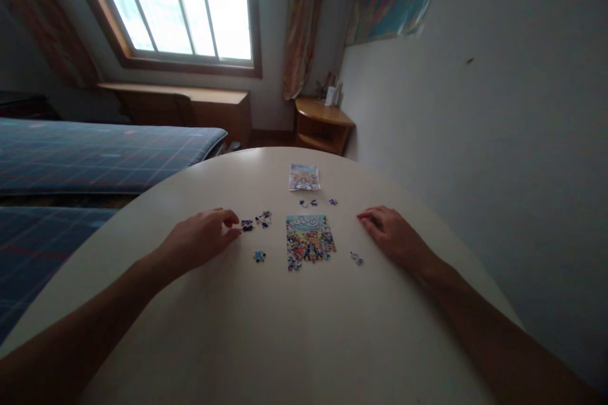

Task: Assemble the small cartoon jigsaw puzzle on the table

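Note:
A partly assembled jigsaw puzzle (310,237) lies on the round white table (304,329), its lower edge uneven with pieces absent. My left hand (202,237) is left of it, thumb and index finger apart, fingertips beside a dark puzzle piece (247,225). Whether they touch that piece is unclear. Just right of it is a small cluster of loose pieces (264,219), and a blue piece (259,256) lies nearer me. On the right, my right hand (389,234) rests on the table with fingers loosely bent, nothing visible in them. Below its fingertips lies a pale piece (356,258).
Beyond the puzzle sits a creased printed picture sheet (304,177), with a few loose pieces (308,203) and another piece (333,202) in front. A bed with a plaid mattress (104,152) adjoins the table's left side. A wall (498,139) rises at right.

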A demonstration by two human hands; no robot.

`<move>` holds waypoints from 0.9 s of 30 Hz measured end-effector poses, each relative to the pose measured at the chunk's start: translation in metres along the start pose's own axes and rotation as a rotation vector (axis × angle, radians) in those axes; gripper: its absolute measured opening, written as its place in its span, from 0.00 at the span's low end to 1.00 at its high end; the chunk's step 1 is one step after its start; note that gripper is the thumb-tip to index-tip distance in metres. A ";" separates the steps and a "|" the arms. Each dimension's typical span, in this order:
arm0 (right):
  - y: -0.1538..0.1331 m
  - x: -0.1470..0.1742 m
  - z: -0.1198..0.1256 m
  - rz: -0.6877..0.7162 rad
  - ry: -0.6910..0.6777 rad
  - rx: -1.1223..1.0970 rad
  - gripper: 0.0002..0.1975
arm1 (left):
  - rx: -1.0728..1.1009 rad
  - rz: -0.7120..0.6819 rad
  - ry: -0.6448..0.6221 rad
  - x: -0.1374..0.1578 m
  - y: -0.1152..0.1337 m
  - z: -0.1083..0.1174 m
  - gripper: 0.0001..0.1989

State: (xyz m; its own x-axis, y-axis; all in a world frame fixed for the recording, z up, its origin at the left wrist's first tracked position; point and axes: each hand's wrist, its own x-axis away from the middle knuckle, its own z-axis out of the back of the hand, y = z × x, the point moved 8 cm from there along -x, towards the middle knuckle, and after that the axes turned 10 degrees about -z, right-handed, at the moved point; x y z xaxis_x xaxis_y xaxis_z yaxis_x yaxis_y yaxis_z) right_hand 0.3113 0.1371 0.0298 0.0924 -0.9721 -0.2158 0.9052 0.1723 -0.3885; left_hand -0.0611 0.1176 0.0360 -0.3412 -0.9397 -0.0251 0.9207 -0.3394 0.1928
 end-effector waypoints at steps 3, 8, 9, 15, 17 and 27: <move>0.008 -0.001 0.004 -0.064 -0.003 0.002 0.14 | 0.002 -0.040 0.093 -0.002 0.006 0.001 0.16; 0.035 0.000 0.017 -0.254 -0.024 0.025 0.13 | 0.027 -0.090 0.117 -0.005 0.012 -0.005 0.13; 0.037 0.001 0.018 -0.273 -0.036 0.022 0.13 | 0.030 -0.102 0.120 -0.005 0.013 -0.005 0.13; 0.038 0.002 0.020 -0.291 -0.067 -0.024 0.12 | -0.015 -0.156 0.106 -0.006 0.021 -0.005 0.13; 0.040 0.001 0.023 -0.287 -0.040 -0.017 0.12 | -0.047 -0.165 0.103 -0.005 0.024 -0.004 0.13; 0.054 0.002 0.024 -0.309 -0.049 0.000 0.12 | -0.062 -0.141 0.082 -0.004 0.020 -0.005 0.14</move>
State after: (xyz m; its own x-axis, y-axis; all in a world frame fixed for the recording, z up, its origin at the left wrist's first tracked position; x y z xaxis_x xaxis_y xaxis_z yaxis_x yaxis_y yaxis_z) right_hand 0.3707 0.1407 0.0299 -0.1676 -0.9849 -0.0440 0.8935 -0.1329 -0.4290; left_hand -0.0406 0.1148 0.0348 -0.4535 -0.8820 -0.1279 0.8755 -0.4678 0.1214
